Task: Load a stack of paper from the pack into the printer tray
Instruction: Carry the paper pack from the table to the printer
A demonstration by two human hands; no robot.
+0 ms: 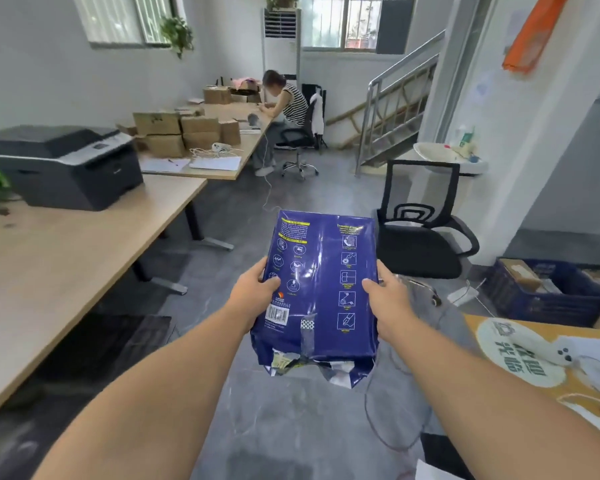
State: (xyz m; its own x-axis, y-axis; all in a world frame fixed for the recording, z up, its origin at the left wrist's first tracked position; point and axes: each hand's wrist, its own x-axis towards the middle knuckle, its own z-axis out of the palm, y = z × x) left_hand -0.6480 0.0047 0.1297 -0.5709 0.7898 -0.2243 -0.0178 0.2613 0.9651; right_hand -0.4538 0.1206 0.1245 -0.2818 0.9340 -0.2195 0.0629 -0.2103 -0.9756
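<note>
A dark blue paper pack [321, 289] hangs in mid-air over the grey floor, held flat between both hands. My left hand [253, 294] grips its left edge and my right hand [387, 301] grips its right edge. The pack's near end is torn open, with ragged wrapper flaps hanging down. The black and grey printer [63, 164] stands on the wooden desk [66, 265] at the far left, well away from the pack. Its paper tray is shut in its front.
A black office chair [426, 233] stands just beyond the pack to the right. A blue crate [548, 296] and an orange-topped table [520, 344] are at the right. A person sits at a far desk beside cardboard boxes [184, 133]. Cables trail on the floor.
</note>
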